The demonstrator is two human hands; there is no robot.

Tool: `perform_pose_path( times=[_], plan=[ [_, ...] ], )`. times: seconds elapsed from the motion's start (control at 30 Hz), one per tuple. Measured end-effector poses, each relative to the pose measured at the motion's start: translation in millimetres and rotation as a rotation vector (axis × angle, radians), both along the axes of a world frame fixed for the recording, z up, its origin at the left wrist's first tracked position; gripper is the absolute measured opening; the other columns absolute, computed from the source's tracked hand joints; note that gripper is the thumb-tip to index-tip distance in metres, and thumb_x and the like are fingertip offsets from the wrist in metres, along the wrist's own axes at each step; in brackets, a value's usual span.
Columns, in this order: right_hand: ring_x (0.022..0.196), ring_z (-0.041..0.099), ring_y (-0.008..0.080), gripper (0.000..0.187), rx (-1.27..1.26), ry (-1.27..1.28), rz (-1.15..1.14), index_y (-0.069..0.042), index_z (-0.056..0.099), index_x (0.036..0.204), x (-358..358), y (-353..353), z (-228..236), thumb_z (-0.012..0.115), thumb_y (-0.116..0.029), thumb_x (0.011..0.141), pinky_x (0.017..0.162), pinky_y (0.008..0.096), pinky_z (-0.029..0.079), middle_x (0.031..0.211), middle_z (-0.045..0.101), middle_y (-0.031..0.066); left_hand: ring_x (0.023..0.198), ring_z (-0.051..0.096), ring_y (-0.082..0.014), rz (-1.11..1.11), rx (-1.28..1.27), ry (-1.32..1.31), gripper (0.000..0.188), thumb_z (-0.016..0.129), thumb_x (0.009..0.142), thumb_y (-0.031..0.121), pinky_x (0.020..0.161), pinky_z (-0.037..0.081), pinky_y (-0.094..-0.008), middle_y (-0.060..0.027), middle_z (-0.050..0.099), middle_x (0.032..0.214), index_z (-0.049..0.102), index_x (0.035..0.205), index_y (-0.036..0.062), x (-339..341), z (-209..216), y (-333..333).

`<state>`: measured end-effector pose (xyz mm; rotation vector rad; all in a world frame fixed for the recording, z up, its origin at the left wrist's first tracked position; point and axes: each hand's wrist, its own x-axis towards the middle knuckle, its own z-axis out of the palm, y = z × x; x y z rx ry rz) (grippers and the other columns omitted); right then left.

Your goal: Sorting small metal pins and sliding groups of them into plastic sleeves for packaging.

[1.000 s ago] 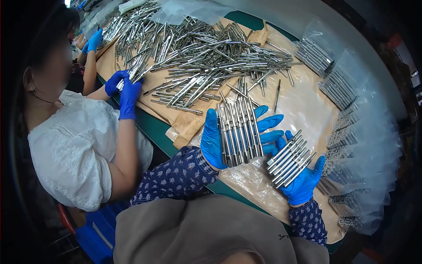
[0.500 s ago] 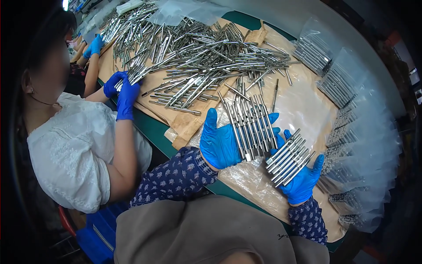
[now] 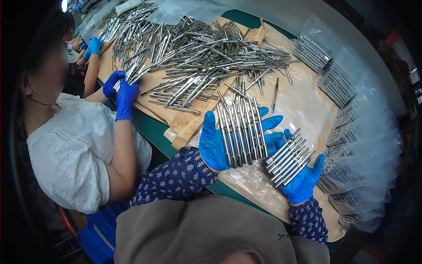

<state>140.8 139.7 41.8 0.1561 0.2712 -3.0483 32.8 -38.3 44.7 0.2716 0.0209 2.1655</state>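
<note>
My left hand (image 3: 212, 147), in a blue glove, bears a row of slim, stepped metal rods (image 3: 241, 132) lying side by side across its palm and fingers. The thumb stands up at the row's left edge, and fingertips spread out beyond its right edge. A second row of similar, shorter-looking rods (image 3: 290, 158) rests in my right hand (image 3: 302, 185), also blue-gloved, with its thumb up on the right. The fingers beneath this row are mostly hidden. Both hands are above the table, close together, the two rows apart.
A large heap of loose rods (image 3: 198, 57) covers brown paper (image 3: 187, 125) ahead. One rod (image 3: 275, 94) lies alone on clear plastic sheeting. Clear bags of rods (image 3: 338, 88) line the right side. At left, a co-worker's blue-gloved hands (image 3: 125, 94) hold rods; another's gloved hand (image 3: 93, 46) is farther back.
In my left hand the rods have turned and shifted slightly left, and its fingertips now reach out farther past them. My right hand has stayed still with its rods.
</note>
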Motion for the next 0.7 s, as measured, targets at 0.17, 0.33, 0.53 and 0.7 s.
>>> perform_pose_path(
  times=[0.17, 0.33, 0.53, 0.7],
  plan=[
    [0.132, 0.023, 0.0396, 0.100, 0.040, -0.054, -0.027, -0.002, 0.011, 0.142, 0.5, -0.8, -0.4, 0.054, -0.063, 0.076, 0.106, 0.0546, 0.024, 0.145, 0.016, 0.0248, 0.131, 0.023, -0.0428, 0.038, -0.073, 0.058, 0.114, 0.060, 0.064, 0.071, 0.107, 0.023, -0.0543, -0.0240, 0.012, 0.146, 0.012, 0.142, 0.0033, -4.7, -2.1, -1.5],
    [0.129, 0.029, 0.0402, 0.094, -0.006, -0.015, -0.058, -0.005, 0.013, 0.143, 1.6, -1.5, 5.3, 0.047, -0.066, 0.079, 0.105, 0.0551, 0.026, 0.144, 0.023, 0.0213, 0.132, 0.022, -0.0428, 0.042, -0.096, 0.049, 0.114, 0.061, 0.064, 0.071, 0.105, 0.026, -0.0545, -0.0244, 0.013, 0.146, 0.011, 0.142, 0.0039, -3.8, -0.2, -0.7],
    [0.128, 0.030, 0.0410, 0.095, 0.023, 0.023, -0.003, -0.011, 0.010, 0.144, 2.4, 1.1, 7.1, 0.045, -0.068, 0.078, 0.100, 0.0602, 0.030, 0.146, 0.022, 0.0159, 0.132, 0.020, -0.0431, 0.041, -0.132, 0.068, 0.115, 0.061, 0.064, 0.072, 0.105, 0.026, -0.0551, -0.0240, 0.012, 0.146, 0.010, 0.143, 0.0052, -6.7, -2.7, -0.5],
    [0.132, 0.022, 0.0423, 0.109, -0.104, 0.105, 0.109, -0.013, 0.006, 0.145, 3.3, 1.0, 2.8, 0.053, -0.074, 0.068, 0.105, 0.0584, 0.021, 0.147, 0.018, 0.0184, 0.133, 0.018, -0.0436, 0.059, -0.149, 0.069, 0.116, 0.061, 0.063, 0.072, 0.108, 0.022, -0.0533, -0.0246, 0.011, 0.146, 0.010, 0.143, 0.0050, -4.8, 1.1, 1.2]
  ],
)
